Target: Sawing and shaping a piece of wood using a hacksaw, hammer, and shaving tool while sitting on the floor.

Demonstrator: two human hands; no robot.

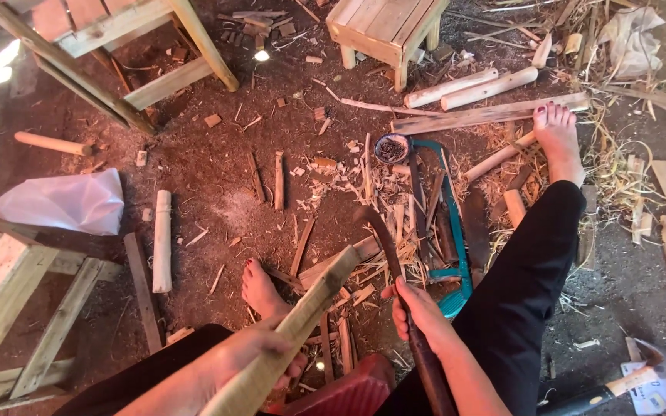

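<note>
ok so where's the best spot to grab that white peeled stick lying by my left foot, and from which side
Probably at the middle of the peeled stick, from above, fingers closing across its width. It lies flat on the dirt floor, running toward and away from you, with bare ground along both long sides. A dark plank lies close beside its near end, so the middle gives fingers more room.

L hand [252, 358] grips wood stick [294, 331] | R hand [422, 312] grips curved blade [383, 239]

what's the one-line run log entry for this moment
left hand: grips wooden stick | right hand: grips curved blade | floor: wood shavings, green saw
</note>
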